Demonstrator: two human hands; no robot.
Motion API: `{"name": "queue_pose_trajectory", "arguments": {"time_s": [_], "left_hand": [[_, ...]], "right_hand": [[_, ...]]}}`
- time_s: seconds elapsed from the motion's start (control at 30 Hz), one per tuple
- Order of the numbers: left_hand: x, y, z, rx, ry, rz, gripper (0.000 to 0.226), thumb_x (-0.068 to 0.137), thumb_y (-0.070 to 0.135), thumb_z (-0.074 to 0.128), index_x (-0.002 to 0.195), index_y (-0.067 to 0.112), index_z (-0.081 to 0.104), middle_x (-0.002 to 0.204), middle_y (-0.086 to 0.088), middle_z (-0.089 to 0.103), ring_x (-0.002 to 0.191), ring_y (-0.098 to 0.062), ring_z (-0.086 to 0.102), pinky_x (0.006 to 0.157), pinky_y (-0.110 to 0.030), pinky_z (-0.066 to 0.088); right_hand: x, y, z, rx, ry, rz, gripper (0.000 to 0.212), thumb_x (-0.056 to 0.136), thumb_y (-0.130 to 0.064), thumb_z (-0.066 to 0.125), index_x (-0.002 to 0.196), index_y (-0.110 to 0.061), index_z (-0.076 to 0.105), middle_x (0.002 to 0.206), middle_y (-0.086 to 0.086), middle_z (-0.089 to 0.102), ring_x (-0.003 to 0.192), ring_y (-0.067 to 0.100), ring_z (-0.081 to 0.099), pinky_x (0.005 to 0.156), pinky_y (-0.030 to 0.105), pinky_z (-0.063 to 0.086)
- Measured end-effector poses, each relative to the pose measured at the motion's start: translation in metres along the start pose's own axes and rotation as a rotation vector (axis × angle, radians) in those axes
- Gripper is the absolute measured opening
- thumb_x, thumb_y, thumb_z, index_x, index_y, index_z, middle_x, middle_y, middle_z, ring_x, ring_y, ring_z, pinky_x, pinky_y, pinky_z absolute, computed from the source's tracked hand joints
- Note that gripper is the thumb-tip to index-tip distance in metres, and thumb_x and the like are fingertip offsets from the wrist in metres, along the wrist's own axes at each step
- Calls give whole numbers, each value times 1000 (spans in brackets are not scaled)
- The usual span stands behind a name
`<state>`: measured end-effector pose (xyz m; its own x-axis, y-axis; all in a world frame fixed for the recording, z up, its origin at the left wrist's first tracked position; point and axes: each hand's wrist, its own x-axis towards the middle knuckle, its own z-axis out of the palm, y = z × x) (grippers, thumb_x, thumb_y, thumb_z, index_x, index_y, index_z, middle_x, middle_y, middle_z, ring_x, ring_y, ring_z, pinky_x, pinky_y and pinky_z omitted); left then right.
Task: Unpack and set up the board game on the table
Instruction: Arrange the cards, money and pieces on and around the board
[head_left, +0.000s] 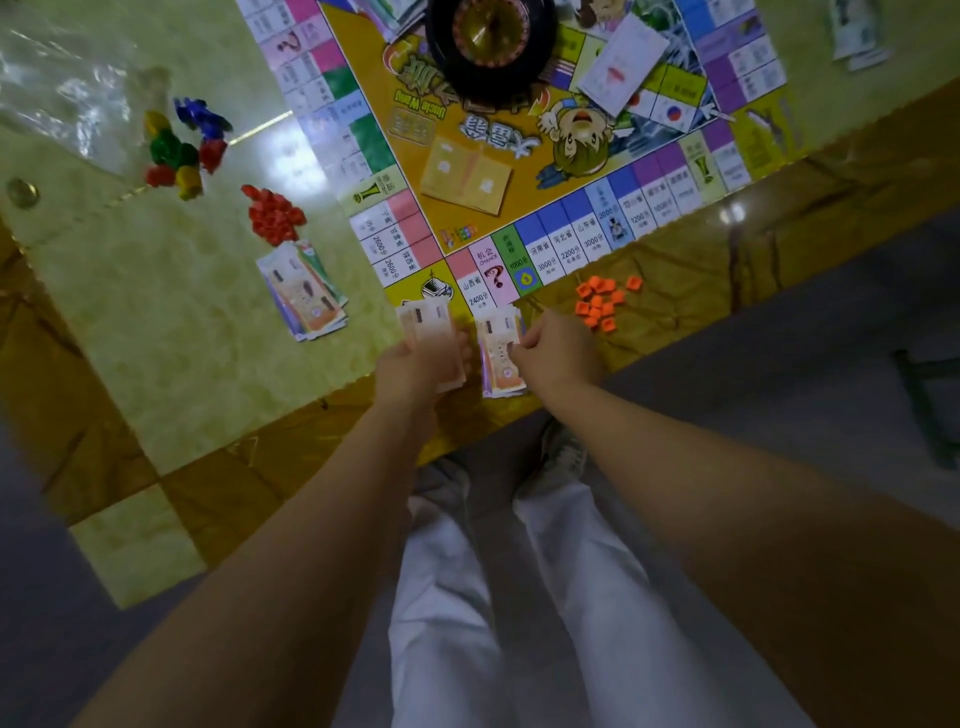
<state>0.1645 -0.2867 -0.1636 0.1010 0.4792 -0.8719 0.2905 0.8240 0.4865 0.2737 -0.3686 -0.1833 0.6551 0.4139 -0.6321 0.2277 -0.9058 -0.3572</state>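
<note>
Legs: white trousers (457, 597) fill the near view, between two bare forearms.
Left hand (413, 366): fingers curled round a blurred sheaf of pale paper banknotes (427, 326), held over the worktop's near edge.
Right hand (560, 353): fingers bent together, pinching the edge of a second stack of paper banknotes (497, 358) that lies flat just beside the board's near corner.
Board: colourful square game board (561, 241) spread open on the yellow-green marbled worktop (182, 353).
On the board: black roulette wheel (488, 47).
Right of the hands: small orange square pieces (602, 304).
Left: heap of red pieces (272, 213), third banknote stack (306, 296), mixed coloured pawns (182, 150).
</note>
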Motion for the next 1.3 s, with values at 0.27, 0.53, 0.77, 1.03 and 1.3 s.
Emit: {"name": "queue_pose_trajectory", "arguments": {"time_s": [0.27,0.53,0.77,1.03,1.3], "left_hand": [[-12,1,33,21,29,55,13,95,3,52,94,8,63,75,-6,65,66,-19,63,50,-26,51],[-38,31,118,-4,-63,-7,14,94,9,53,81,12,60,65,-4,66,62,-17,62,52,-26,49],[-34,65,195,80,-167,-29,22,80,-8,44,63,5,48,86,-12,62,71,-22,58,56,-29,46],[6,122,283,154,-249,-21,15,83,-8,48,71,2,52,83,-13,63,76,-26,64,70,-35,56],[30,154,362,186,-119,-12,10,96,9,48,90,8,56,75,-8,56,63,-19,57,59,-29,46]], "right_hand": [[11,6,-25,465,-135,-100,12,91,-26,63,90,-15,58,81,-5,57,79,15,56,67,31,44],[30,29,-100,634,-225,-146,13,88,-16,68,92,-4,67,86,8,65,78,15,60,67,23,51],[78,48,-161,616,-93,-115,14,89,-14,67,98,-4,68,92,7,64,89,15,58,77,24,47],[165,41,-226,642,-37,-33,19,89,-14,66,105,-4,66,93,7,61,87,16,57,77,27,49],[241,67,-287,606,213,13,8,85,-10,69,93,-11,65,78,-1,59,77,14,57,75,28,51]]}}
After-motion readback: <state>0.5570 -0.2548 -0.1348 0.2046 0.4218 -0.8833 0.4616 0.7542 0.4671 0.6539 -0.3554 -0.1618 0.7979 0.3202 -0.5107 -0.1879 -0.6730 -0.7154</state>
